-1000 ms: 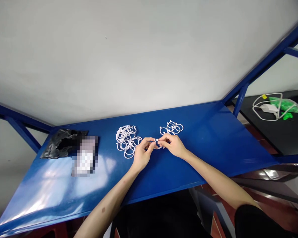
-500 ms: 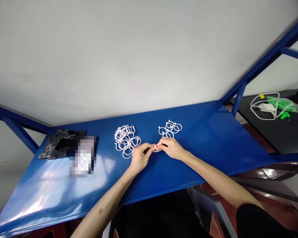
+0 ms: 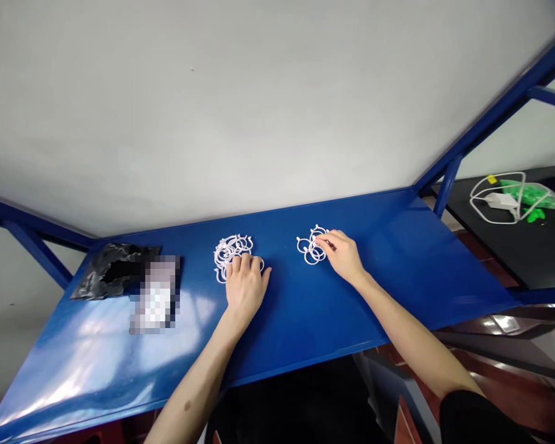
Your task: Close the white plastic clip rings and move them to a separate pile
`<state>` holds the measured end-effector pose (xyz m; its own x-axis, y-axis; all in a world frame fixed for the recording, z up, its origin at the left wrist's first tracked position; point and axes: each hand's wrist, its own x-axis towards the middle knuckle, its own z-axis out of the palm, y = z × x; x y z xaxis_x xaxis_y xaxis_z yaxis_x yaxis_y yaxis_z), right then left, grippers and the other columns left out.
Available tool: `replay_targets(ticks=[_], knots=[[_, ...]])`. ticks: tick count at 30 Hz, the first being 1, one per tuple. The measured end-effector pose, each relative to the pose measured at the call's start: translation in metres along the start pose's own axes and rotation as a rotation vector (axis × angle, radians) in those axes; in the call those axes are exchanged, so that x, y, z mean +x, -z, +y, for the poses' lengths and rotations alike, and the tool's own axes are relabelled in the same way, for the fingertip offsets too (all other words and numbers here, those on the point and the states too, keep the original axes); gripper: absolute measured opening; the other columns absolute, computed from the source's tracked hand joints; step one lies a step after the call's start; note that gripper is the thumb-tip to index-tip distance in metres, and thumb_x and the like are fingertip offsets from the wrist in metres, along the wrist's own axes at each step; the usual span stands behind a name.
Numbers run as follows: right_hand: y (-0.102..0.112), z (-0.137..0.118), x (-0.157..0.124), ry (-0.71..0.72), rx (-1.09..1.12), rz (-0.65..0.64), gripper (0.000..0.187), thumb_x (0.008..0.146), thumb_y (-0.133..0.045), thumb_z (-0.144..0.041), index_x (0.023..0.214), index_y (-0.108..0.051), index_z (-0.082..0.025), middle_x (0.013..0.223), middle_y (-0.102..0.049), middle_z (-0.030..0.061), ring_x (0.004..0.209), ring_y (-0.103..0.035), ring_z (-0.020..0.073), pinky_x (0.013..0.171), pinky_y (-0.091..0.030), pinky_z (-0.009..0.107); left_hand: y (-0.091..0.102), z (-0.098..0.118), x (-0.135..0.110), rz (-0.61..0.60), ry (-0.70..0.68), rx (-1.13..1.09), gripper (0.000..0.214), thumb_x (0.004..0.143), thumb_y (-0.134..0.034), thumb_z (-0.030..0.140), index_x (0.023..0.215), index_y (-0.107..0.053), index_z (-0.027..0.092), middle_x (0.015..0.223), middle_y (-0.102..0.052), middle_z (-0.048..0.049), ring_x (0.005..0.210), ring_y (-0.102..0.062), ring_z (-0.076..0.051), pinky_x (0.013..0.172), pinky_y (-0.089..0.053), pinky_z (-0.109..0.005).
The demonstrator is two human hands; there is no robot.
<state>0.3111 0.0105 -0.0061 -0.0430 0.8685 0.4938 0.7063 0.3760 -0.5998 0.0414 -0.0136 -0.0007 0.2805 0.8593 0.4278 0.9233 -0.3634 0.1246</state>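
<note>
A loose pile of white plastic rings [image 3: 231, 248] lies on the blue metal table [image 3: 398, 259] left of centre. My left hand [image 3: 245, 285] rests on the pile's near edge, palm down with its fingers stretched flat over the rings. A smaller, neater cluster of white rings [image 3: 311, 246] lies to the right. My right hand [image 3: 345, 254] reaches to that cluster, and its fingertips are pinched on a ring at the cluster's right side.
A crumpled black plastic bag [image 3: 113, 268] and a blurred-out flat object [image 3: 156, 295] lie at the table's left. A blue frame post [image 3: 446, 182] rises at the right. Beyond it, a black surface holds a white charger with cable [image 3: 497, 200] and a bag of green parts [image 3: 534, 197].
My hands were together at the table's middle, working one ring between them. They have parted: the left went to the left pile, the right carried the ring to the right cluster.
</note>
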Motion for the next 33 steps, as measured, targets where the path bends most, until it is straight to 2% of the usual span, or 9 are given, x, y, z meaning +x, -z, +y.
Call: replay_targets(ticks=[5, 10, 13, 16, 21, 24, 27, 30, 33], knots=[[0.003, 0.019, 0.003, -0.033, -0.179, 0.049, 0.025, 0.1, -0.056, -0.035, 0.108, -0.077, -0.024, 0.098, -0.067, 0.0095, 0.092, -0.062, 0.0256, 0.085, -0.054, 0.043, -0.005, 0.001, -0.003, -0.034, -0.045, 0.076, 0.015, 0.094, -0.059, 0.023, 0.082, -0.069, 0.021, 0.096, -0.067, -0.0121, 0.09, -0.055, -0.031, 0.075, -0.039, -0.044], [0.0, 0.004, 0.0, 0.032, -0.107, 0.072, 0.026, 0.101, -0.054, -0.035, 0.108, -0.076, -0.024, 0.098, -0.067, 0.0095, 0.094, -0.061, 0.0251, 0.087, -0.054, 0.042, -0.004, 0.007, -0.002, 0.057, -0.07, -0.068, 0.016, 0.098, -0.057, 0.022, 0.087, -0.069, 0.021, 0.098, -0.071, -0.0102, 0.088, -0.057, -0.027, 0.076, -0.037, -0.042], [0.001, -0.013, -0.003, 0.062, 0.06, -0.089, 0.028, 0.103, -0.053, -0.038, 0.109, -0.075, -0.024, 0.097, -0.071, 0.007, 0.083, -0.064, 0.02, 0.08, -0.055, 0.035, -0.002, 0.014, -0.003, 0.128, -0.204, -0.216, 0.011, 0.099, -0.057, 0.022, 0.095, -0.068, 0.022, 0.098, -0.073, -0.0062, 0.087, -0.059, -0.023, 0.078, -0.039, -0.039], [-0.002, -0.028, -0.009, 0.034, 0.226, -0.292, 0.028, 0.102, -0.054, -0.041, 0.112, -0.074, -0.024, 0.097, -0.074, 0.0043, 0.07, -0.065, 0.0146, 0.07, -0.054, 0.03, -0.003, 0.02, -0.005, 0.095, -0.402, -0.318, 0.011, 0.1, -0.056, 0.019, 0.102, -0.067, 0.022, 0.1, -0.073, -0.0043, 0.088, -0.06, -0.02, 0.079, -0.044, -0.035], [-0.019, -0.036, -0.017, -0.057, 0.378, -0.331, 0.023, 0.099, -0.058, -0.038, 0.104, -0.074, -0.023, 0.094, -0.077, 0.0035, 0.074, -0.071, 0.0161, 0.069, -0.056, 0.028, -0.008, 0.026, -0.008, 0.067, -0.53, -0.391, 0.013, 0.1, -0.054, 0.014, 0.106, -0.063, 0.02, 0.101, -0.07, -0.0053, 0.09, -0.063, -0.018, 0.084, -0.053, -0.032], [-0.023, -0.034, -0.017, -0.151, 0.45, -0.303, 0.022, 0.097, -0.062, -0.04, 0.101, -0.074, -0.023, 0.084, -0.077, 0.0028, 0.066, -0.071, 0.0166, 0.063, -0.056, 0.029, -0.01, 0.028, -0.009, 0.125, -0.424, -0.474, 0.014, 0.098, -0.057, 0.017, 0.111, -0.062, 0.021, 0.108, -0.068, -0.0075, 0.098, -0.065, -0.019, 0.087, -0.055, -0.032], [-0.021, -0.033, -0.017, -0.197, 0.504, -0.274, 0.023, 0.096, -0.063, -0.042, 0.101, -0.074, -0.022, 0.079, -0.077, 0.0026, 0.062, -0.07, 0.0167, 0.06, -0.056, 0.029, -0.013, 0.027, -0.009, 0.161, -0.152, -0.601, 0.018, 0.097, -0.06, 0.023, 0.115, -0.059, 0.02, 0.108, -0.067, -0.0085, 0.095, -0.068, -0.018, 0.084, -0.057, -0.033], [-0.019, -0.034, -0.017, -0.141, 0.488, -0.263, 0.021, 0.096, -0.064, -0.041, 0.099, -0.074, -0.022, 0.084, -0.076, 0.0031, 0.065, -0.069, 0.0157, 0.063, -0.056, 0.028, -0.017, 0.023, -0.006, 0.03, 0.032, -0.737, 0.017, 0.097, -0.06, 0.028, 0.113, -0.062, 0.02, 0.098, -0.071, -0.0046, 0.084, -0.07, -0.016, 0.079, -0.057, -0.03], [-0.019, -0.036, -0.019, -0.035, 0.411, -0.276, 0.02, 0.098, -0.062, -0.039, 0.099, -0.074, -0.022, 0.088, -0.074, 0.003, 0.069, -0.066, 0.0145, 0.065, -0.054, 0.028, -0.02, 0.018, -0.003, -0.095, 0.085, -0.845, 0.012, 0.097, -0.061, 0.03, 0.102, -0.069, 0.021, 0.095, -0.074, -0.0028, 0.084, -0.071, -0.016, 0.08, -0.057, -0.029]])
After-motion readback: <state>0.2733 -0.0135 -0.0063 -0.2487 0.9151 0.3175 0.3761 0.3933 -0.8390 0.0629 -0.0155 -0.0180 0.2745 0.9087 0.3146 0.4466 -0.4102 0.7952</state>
